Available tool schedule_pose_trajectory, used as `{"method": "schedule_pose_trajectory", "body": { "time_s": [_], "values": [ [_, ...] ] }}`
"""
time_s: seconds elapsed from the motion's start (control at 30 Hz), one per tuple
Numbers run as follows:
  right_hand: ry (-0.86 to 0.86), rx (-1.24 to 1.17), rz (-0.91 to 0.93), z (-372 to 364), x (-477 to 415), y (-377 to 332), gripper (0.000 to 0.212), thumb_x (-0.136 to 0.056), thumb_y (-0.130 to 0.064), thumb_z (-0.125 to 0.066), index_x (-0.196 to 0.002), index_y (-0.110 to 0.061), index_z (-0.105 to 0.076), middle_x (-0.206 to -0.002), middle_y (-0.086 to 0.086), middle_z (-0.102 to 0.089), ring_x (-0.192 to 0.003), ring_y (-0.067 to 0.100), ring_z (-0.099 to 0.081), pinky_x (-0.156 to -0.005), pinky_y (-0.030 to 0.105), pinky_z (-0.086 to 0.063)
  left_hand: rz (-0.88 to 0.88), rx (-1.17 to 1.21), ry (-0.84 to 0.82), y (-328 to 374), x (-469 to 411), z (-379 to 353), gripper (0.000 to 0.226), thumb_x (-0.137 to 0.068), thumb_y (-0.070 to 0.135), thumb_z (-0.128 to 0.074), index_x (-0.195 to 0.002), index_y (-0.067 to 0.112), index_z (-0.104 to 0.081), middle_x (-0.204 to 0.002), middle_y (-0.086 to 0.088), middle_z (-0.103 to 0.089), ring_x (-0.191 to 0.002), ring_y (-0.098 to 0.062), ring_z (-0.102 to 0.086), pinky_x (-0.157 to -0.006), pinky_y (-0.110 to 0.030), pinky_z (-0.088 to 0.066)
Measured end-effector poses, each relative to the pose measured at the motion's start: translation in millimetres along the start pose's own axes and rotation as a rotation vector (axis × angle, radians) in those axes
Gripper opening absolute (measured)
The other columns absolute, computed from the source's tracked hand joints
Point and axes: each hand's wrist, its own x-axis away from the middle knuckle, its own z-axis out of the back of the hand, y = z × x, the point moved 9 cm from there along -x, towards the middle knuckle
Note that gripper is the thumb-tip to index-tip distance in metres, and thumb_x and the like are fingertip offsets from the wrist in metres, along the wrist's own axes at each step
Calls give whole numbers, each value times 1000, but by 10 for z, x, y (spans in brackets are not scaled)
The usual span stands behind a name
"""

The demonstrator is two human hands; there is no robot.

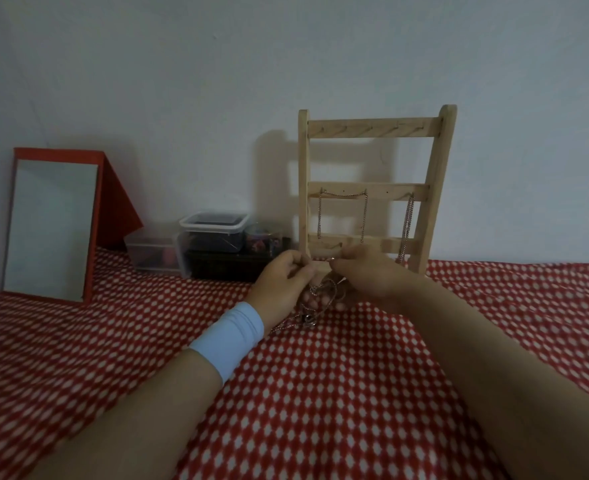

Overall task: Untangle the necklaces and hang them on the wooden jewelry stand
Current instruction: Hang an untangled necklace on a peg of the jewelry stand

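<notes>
We hold the tangled necklaces [315,299] between our two hands, just above the red dotted bed cover [320,393] and right in front of the foot of the wooden stand [372,188]. The left hand [281,282] has its fingers pressed together on a strand at the top of the knot, and the right hand [369,275] pinches another strand close beside it; a small ring or clasp shows near the right fingertips. The rest of the chains hangs down in a loose bundle, and its lowest part seems to touch the cover.

On the middle bar of the stand, one chain [343,209] already hangs across two hooks, and a second chain [407,226] hangs further right. The top bar has free hooks.

We think these chains are very light, thin and limp, and also slippery, so they will slide out of a weak pinch. Hard pulling will probably only tighten the knot or break a link. It is better to take hold near the clasp or at a free end, and to open the loops gently with the fingertips.
</notes>
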Motion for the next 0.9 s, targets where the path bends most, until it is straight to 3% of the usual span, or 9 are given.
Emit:
{"method": "schedule_pose_trajectory", "body": {
  "time_s": [0.13,0.23,0.3,0.53,0.67,0.73,0.8,0.9],
  "values": [
    [-74,-244,59,-63,9,-45,14,-103,-5,-52,-103,-2,-65,-75,10,-69,-54,17,-57,-42,24,-42,71,99,-27,-87,-42,40,17,-99,21,-52,-107,12,-64,-80,2,-62,-55,-6,-54,-61,-29,-53],
    [-148,-300,94,-126,43,-105,18,-102,-6,-54,-111,4,-65,-84,8,-71,-54,13,-54,-41,21,-39,138,133,-189,-143,-22,-74,19,-93,25,-63,-109,17,-69,-94,-4,-72,-74,-16,-66,-72,-31,-55],
    [-174,-309,97,-164,61,-108,19,-103,-5,-53,-116,2,-63,-78,5,-70,-52,12,-54,-39,20,-37,144,112,-193,-147,-36,-64,15,-89,18,-68,-104,16,-71,-99,-4,-73,-75,-12,-68,-70,-26,-56],
    [-131,-273,50,-185,24,-30,19,-105,-10,-51,-115,-4,-65,-75,0,-68,-45,7,-41,-38,18,-31,65,-186,-166,-74,-92,90,12,-88,32,-69,-95,24,-73,-92,8,-71,-75,-3,-65,-75,-18,-50],
    [-98,-194,60,-135,59,-48,14,-101,-13,-59,-112,-8,-66,-75,-1,-64,-45,7,-43,-40,19,-35,90,-337,-264,-142,-73,37,23,-93,33,-63,-91,14,-75,-87,-10,-73,-76,-15,-66,-79,-28,-53],
    [-100,-26,176,-93,102,-139,13,-92,-9,-71,-104,-13,-66,-77,-3,-67,-52,5,-55,-48,17,-43,102,-336,-264,-173,-75,56,27,-95,33,-58,-95,11,-74,-94,-7,-73,-86,-14,-66,-87,-32,-52],
    [-82,124,277,-33,133,-211,20,-84,-8,-80,-92,-20,-67,-85,-2,-70,-71,5,-65,-67,19,-51,108,-247,-223,-170,-81,109,27,-99,33,-52,-96,17,-73,-95,3,-71,-95,-13,-65,-91,-30,-51],
    [-102,307,283,0,122,-170,21,-79,-8,-83,-91,-21,-71,-101,-4,-73,-86,2,-68,-84,21,-51,158,-29,-128,-184,-111,218,31,-99,31,-50,-89,14,-73,-84,6,-68,-85,-12,-63,-78,-29,-52]
  ]
}}
